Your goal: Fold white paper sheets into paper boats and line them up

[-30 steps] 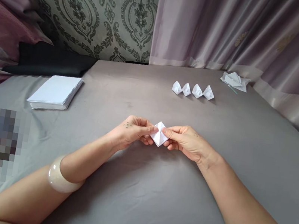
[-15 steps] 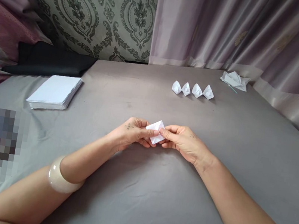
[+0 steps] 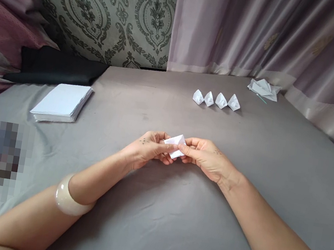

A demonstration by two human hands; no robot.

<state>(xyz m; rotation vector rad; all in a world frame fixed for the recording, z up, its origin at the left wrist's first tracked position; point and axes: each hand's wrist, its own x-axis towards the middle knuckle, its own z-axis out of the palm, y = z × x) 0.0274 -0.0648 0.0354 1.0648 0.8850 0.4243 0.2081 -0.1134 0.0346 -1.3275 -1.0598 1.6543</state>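
Paper (image 3: 175, 145) between both hands' fingertips

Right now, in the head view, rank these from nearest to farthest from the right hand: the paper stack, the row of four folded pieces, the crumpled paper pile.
1. Row of four folded pieces, straight beyond the right hand.
2. Crumpled paper pile, far right by the curtain.
3. Paper stack, far left.

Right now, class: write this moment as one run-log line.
left hand: grip on folded paper | right hand: grip on same paper | four folded pieces: row behind | paper stack: left
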